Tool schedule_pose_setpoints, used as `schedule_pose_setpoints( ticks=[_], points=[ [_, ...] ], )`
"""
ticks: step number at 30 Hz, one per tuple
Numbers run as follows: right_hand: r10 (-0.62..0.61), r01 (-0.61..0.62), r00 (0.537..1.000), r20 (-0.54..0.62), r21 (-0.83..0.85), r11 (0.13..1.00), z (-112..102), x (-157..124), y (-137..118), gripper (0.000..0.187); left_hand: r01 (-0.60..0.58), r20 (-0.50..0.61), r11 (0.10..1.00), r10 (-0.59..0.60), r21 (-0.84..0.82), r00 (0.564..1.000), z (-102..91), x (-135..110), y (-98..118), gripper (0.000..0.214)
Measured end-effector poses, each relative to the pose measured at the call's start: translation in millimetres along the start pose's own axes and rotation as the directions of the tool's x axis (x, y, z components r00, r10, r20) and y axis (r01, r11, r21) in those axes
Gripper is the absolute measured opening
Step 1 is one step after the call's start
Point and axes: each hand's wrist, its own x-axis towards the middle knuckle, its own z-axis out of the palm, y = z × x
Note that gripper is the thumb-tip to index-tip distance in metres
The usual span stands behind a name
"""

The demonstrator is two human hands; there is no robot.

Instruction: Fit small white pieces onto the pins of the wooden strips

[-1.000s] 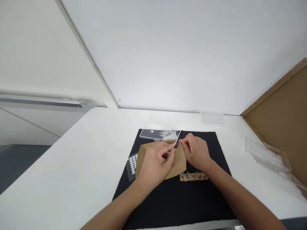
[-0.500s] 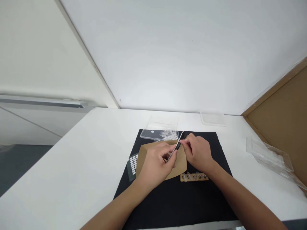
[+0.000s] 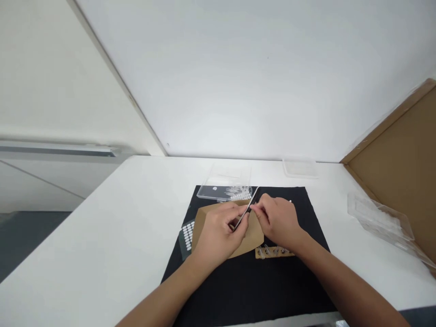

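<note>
My left hand (image 3: 220, 231) pinches a thin black piece with a white edge (image 3: 253, 197), tilted and seen almost edge-on; its exact kind is unclear. Thumb and fingers of my right hand (image 3: 278, 219) are closed at the same piece, close to the left fingertips. Whatever small thing lies between the right fingertips is hidden. Beneath my left hand is a tan, curved-edge sheet (image 3: 254, 235). A small tan strip with several clear clip-like pieces (image 3: 272, 252) lies below my right hand.
A black mat (image 3: 245, 290) covers part of the white table (image 3: 112, 236). Behind the hands lies an open clear case (image 3: 207, 194) with white pieces. A sheet of white ovals (image 3: 186, 237) is at left. Clear boxes (image 3: 299, 168) stand farther back and right, near a brown board (image 3: 398, 168).
My right fingertips have shifted slightly left and down along the thin piece, closer to my left fingers. A small white spot now shows behind the right hand. The view has shifted slightly.
</note>
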Motion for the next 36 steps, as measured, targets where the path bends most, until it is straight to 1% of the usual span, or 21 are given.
schedule_pose_setpoints(
  ticks=[2,3,5,7,9,12,14,16,18,20,22,24,25,27,28,30,31,34,36],
  points=[
    [0.080,-0.078,0.996,-0.026,0.048,0.996,0,0,0,0.034,-0.091,-0.046,0.996,0.092,0.014,0.995,1.3,0,-3,0.023],
    [0.097,-0.096,0.995,-0.020,0.069,0.993,-1,0,1,0.033,-0.128,-0.063,0.992,0.129,0.019,0.990,1.9,0,-4,0.022],
    [0.075,-0.077,0.997,0.027,0.085,0.993,-1,0,1,0.032,-0.166,-0.071,0.986,0.167,0.019,0.983,3.2,1,-7,0.020],
    [0.038,-0.044,0.997,0.071,0.081,0.996,-2,-1,0,0.031,-0.173,-0.063,0.985,0.173,0.011,0.983,4.2,1,-8,0.020],
    [0.026,-0.032,0.997,0.069,0.089,0.996,-4,-1,0,0.030,-0.161,-0.052,0.987,0.161,0.009,0.986,4.4,1,-9,0.020],
    [-0.001,-0.007,0.999,0.051,0.149,0.989,-10,-2,3,0.030,-0.134,-0.052,0.990,0.137,0.046,0.989,2.1,1,-12,0.020],
    [-0.030,0.019,0.998,0.056,0.181,0.983,-14,-3,7,0.029,-0.174,-0.015,0.980,0.176,0.100,0.984,-1.8,3,-16,0.021],
    [-0.058,0.041,0.996,0.074,0.208,0.977,-18,-6,13,0.028,-0.242,0.069,0.959,0.235,0.146,0.970,-7.5,6,-22,0.022],
    [-0.069,0.046,0.994,0.090,0.236,0.971,-22,-9,19,0.025,-0.254,0.123,0.945,0.233,0.204,0.965,-14.1,9,-28,0.024],
    [-0.065,0.040,0.994,0.088,0.253,0.967,-24,-13,24,0.024,-0.211,0.100,0.923,0.188,0.321,0.977,-20.9,13,-32,0.025],
    [-0.075,0.054,0.994,0.075,0.256,0.965,-25,-17,27,0.023,-0.127,0.033,0.868,0.127,0.480,0.991,-27.3,15,-35,0.024],
    [-0.113,0.096,0.992,0.053,0.257,0.962,-25,-22,30,0.022,0.025,-0.087,0.775,0.039,0.631,0.995,-33.7,18,-37,0.024],
    [-0.135,0.120,0.990,0.037,0.262,0.958,-25,-25,31,0.021,0.126,-0.170,0.717,-0.011,0.685,0.985,-37.1,19,-37,0.024],
    [-0.174,0.164,0.985,0.011,0.283,0.945,-26,-30,32,0.019,0.317,-0.310,0.598,-0.118,0.736,0.943,-44.8,22,-39,0.027],
    [-0.190,0.182,0.982,0.000,0.297,0.938,-26,-33,33,0.018,0.389,-0.355,0.545,-0.173,0.743,0.919,-49.0,24,-40,0.029],
    [-0.218,0.211,0.976,-0.015,0.314,0.926,-26,-36,34,0.018,0.490,-0.396,0.467,-0.290,0.736,0.871,-57.7,27,-43,0.032],
    [-0.230,0.226,0.973,-0.026,0.313,0.923,-26,-38,35,0.017,0.532,-0.404,0.434,-0.356,0.727,0.843,-61.9,28,-45,0.034],
    [-0.256,0.264,0.965,-0.065,0.290,0.920,-24,-39,34,0.018,0.594,-0.349,0.355,-0.554,0.722,0.755,-72.3,30,-54,0.035],
    [-0.265,0.277,0.961,-0.083,0.280,0.919,-23,-39,33,0.018,0.610,-0.322,0.328,-0.621,0.722,0.715,-76.2,31,-60,0.035]
  ],
)
